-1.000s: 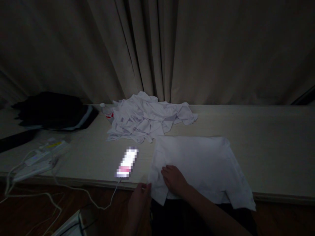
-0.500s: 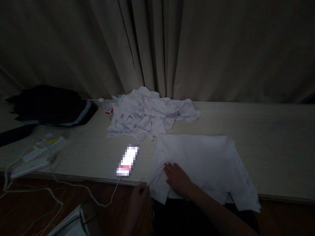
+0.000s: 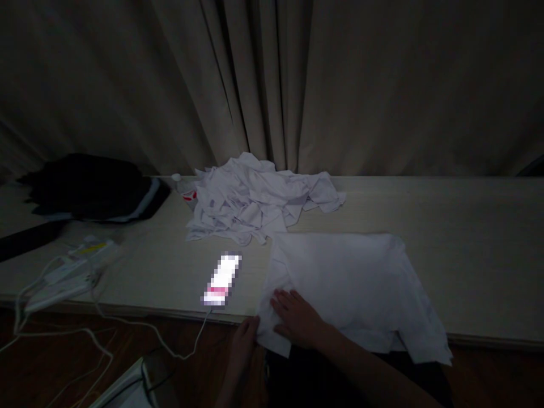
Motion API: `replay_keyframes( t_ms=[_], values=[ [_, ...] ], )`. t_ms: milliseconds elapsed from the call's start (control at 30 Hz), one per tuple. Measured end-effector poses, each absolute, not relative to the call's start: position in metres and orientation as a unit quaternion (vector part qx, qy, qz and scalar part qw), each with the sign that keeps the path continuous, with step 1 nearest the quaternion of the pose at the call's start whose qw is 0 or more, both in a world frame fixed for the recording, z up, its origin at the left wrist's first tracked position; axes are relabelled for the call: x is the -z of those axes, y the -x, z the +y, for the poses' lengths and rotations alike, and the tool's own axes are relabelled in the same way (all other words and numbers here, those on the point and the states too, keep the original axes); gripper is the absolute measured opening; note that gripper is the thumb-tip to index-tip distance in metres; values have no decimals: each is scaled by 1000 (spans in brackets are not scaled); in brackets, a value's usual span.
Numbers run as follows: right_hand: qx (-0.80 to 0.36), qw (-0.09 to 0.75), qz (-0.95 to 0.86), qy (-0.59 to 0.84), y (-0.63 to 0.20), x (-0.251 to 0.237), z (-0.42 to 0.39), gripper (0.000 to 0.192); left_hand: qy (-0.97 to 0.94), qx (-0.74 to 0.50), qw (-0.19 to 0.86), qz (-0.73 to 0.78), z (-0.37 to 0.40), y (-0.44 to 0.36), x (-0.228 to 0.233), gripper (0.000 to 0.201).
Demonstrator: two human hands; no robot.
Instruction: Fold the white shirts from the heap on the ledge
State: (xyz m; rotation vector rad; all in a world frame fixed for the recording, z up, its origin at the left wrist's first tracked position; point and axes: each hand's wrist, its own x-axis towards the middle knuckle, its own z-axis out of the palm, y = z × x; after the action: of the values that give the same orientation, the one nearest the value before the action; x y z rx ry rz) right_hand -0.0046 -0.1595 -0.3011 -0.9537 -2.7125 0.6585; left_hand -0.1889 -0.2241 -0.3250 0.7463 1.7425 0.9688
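Two bare hands work at one smooth white fabric shirt (image 3: 344,277), spread right of the lower centre of the frame, its near edge overhanging the bench. The right hand (image 3: 297,318) lies flat on its left sleeve, fingers spread and grasping nothing; the left hand (image 3: 245,334) has curled fingers touching that sleeve's outer edge, though whether they pinch it I cannot tell.

One crumpled heap of white cloth (image 3: 255,195) sits mid-frame, its pieces too tangled to count, with one clear plastic bottle with a white cap and red label (image 3: 186,190) just beside it. One stack of dark folded cloth (image 3: 85,187) fills the left, and one bright-screened phone (image 3: 221,279) lies left of the shirt, trailing a white cable (image 3: 148,331).

Pale wood-grained bench (image 3: 476,255), reddish-brown floor (image 3: 191,379), grey-brown curtains (image 3: 382,85) behind; the room is dim.
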Motion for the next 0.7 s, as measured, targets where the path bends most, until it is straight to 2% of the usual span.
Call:
replay_keyframes(
  t_ms=[133,233,433,533,700],
  values=[
    [-225,76,-917,321,-1,303,-161,67,-309,-417,467,716,-224,186,325,48],
    [-221,78,-915,328,0,300,-164,67,-302,-419,456,725,-223,187,326,51],
    [-196,150,-900,359,-1,297,-165,62,-250,-418,463,741,-224,191,329,62],
    [-164,180,-868,432,-6,302,-163,58,-223,-413,488,736,-231,187,330,63],
    [-170,154,-843,486,-3,316,-162,62,-193,-403,572,688,-240,175,333,63]
  ],
)
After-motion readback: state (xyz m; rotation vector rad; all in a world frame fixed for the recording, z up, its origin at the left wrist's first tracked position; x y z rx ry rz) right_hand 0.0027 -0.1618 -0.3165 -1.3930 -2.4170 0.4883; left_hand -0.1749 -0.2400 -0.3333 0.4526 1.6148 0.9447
